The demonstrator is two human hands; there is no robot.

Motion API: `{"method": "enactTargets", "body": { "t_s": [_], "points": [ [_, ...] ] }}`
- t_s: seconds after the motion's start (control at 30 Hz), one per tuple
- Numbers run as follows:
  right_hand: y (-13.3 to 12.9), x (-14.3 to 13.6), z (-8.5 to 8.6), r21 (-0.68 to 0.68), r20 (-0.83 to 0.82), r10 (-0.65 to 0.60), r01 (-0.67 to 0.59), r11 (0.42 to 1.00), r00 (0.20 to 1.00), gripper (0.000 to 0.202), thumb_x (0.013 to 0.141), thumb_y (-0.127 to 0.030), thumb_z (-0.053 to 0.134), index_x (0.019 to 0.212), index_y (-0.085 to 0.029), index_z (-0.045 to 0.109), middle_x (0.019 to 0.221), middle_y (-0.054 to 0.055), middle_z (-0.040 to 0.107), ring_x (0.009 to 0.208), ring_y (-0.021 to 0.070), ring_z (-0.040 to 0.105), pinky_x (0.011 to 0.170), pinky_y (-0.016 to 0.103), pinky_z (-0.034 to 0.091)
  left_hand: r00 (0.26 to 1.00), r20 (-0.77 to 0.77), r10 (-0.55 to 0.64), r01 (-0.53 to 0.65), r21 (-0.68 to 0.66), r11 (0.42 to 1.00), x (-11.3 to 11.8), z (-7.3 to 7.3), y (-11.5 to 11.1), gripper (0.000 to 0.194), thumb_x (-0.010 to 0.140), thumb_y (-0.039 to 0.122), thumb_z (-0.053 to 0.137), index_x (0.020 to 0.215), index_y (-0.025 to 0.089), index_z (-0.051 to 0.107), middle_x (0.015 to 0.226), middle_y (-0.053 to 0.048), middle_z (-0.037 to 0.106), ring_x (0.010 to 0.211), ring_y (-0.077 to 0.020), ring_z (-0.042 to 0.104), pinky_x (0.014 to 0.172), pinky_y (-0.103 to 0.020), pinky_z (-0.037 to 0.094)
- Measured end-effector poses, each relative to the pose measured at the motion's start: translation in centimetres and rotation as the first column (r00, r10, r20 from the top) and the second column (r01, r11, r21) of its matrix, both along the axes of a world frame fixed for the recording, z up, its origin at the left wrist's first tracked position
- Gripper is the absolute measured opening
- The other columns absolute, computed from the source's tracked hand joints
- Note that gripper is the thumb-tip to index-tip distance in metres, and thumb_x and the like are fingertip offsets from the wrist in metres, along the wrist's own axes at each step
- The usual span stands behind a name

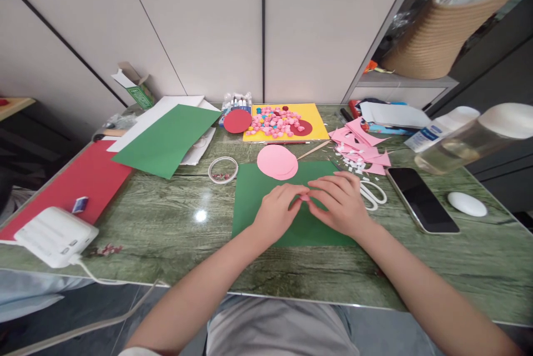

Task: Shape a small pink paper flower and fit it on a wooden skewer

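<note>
Over a green paper sheet [258,228], my left hand [281,206] pinches a small pink piece [305,197] between thumb and fingertips. My right hand [339,203] meets it from the other side, its thumb and index finger at the same piece, the other fingers loosely bent. What the piece is made of is too small to tell. Pink paper circles [277,161] lie overlapping at the sheet's far edge. Close to my right hand are white-handled scissors [377,194], their blades mostly hidden.
Pink paper scraps [362,148], a phone [422,200] and a clear bottle [470,142] stand or lie right. Pink balls [275,121] cover yellow paper [314,114] behind. A tape roll [223,170], green sheet [170,139] and white charger [56,236] are left.
</note>
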State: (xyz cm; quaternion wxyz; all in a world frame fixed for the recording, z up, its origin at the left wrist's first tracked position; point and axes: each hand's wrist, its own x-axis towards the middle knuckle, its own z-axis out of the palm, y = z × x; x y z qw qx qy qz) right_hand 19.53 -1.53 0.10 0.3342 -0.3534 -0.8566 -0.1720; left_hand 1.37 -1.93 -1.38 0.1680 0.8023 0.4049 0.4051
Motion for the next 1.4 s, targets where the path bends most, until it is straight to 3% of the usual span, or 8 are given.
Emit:
{"method": "enactTargets", "body": {
  "t_s": [0.27,0.7,1.03,1.27,1.4],
  "points": [
    [0.0,-0.2,0.0,-0.009,0.028,-0.007,0.008,1.000,1.000,0.012,0.078,-0.019,0.063,0.087,-0.024,0.058,0.096,0.000,0.070,0.089,0.0190,0.059,0.090,0.042,0.036,1.000,-0.009,-0.010,0.009,-0.077,0.997,-0.1,0.1,0.0,0.022,0.080,0.012,0.053,0.099,0.023,0.057,0.093,0.000,0.068,0.087,-0.0139,0.063,0.080,-0.028,0.050],
    [0.0,-0.2,0.0,-0.045,-0.084,-0.010,0.006,0.999,0.996,0.014,0.074,-0.019,0.066,0.084,-0.022,0.058,0.091,0.001,0.070,0.087,0.0183,0.060,0.088,0.040,0.037,0.999,0.046,0.008,-0.010,0.040,0.999,-0.1,0.2,0.0,0.015,0.083,0.017,0.053,0.095,0.022,0.060,0.092,0.000,0.070,0.082,-0.0126,0.065,0.076,-0.025,0.051],
    [0.0,-0.3,0.1,-0.033,-0.050,-0.003,0.001,0.999,0.999,0.013,0.075,-0.018,0.065,0.085,-0.023,0.058,0.092,0.000,0.070,0.088,0.0179,0.060,0.090,0.040,0.037,0.999,0.048,-0.012,0.013,-0.031,0.999,0.0,0.5,0.0,0.016,0.081,0.015,0.054,0.095,0.021,0.060,0.090,0.000,0.069,0.083,-0.0132,0.064,0.078,-0.026,0.050],
    [0.2,0.0,-0.2,0.009,-0.034,-0.015,0.015,1.000,0.999,0.016,0.075,-0.019,0.067,0.089,-0.022,0.058,0.091,-0.001,0.071,0.086,0.0166,0.060,0.089,0.039,0.037,0.960,0.278,-0.039,0.101,-0.210,0.972,0.2,1.6,-0.5,0.033,0.074,0.003,0.048,0.101,0.020,0.057,0.102,-0.004,0.063,0.088,-0.0127,0.062,0.082,-0.025,0.049],
    [0.2,0.1,-0.2,0.037,-0.008,-0.012,0.012,0.999,1.000,0.017,0.076,-0.019,0.067,0.091,-0.023,0.059,0.091,-0.001,0.071,0.086,0.0158,0.060,0.089,0.038,0.037,0.859,0.503,0.091,0.188,-0.475,0.860,0.3,1.5,-0.2,0.027,0.075,0.012,0.056,0.101,0.019,0.055,0.105,-0.006,0.063,0.080,-0.0131,0.065,0.077,-0.027,0.050]
  ]
}}
